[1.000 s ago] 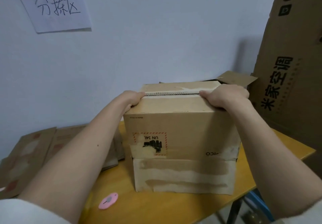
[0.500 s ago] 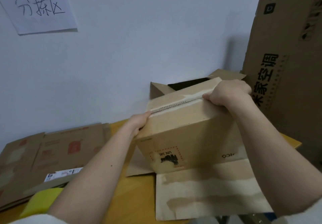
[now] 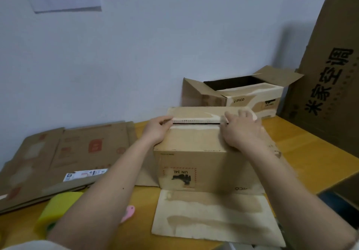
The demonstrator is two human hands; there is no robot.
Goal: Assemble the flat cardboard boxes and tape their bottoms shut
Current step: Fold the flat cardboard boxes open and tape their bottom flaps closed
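A brown cardboard box stands upside down on the yellow table, its "UN 34L" label inverted. Its two top flaps are folded down, with a dark gap between them. My left hand grips the left end of the flaps, thumb at the seam. My right hand lies flat on the right end, fingers spread across the seam. A lower flap of the box lies spread on the table toward me.
A stack of flat cardboard boxes lies at the left. A yellow tape dispenser and a pink cutter sit near my left forearm. An open PICO box stands behind. A tall carton leans at the right.
The box was tipped and now stands level, farther from me. Its near lower flap now lies flat on the table. My right hand went from gripping the edge to lying flat on top.
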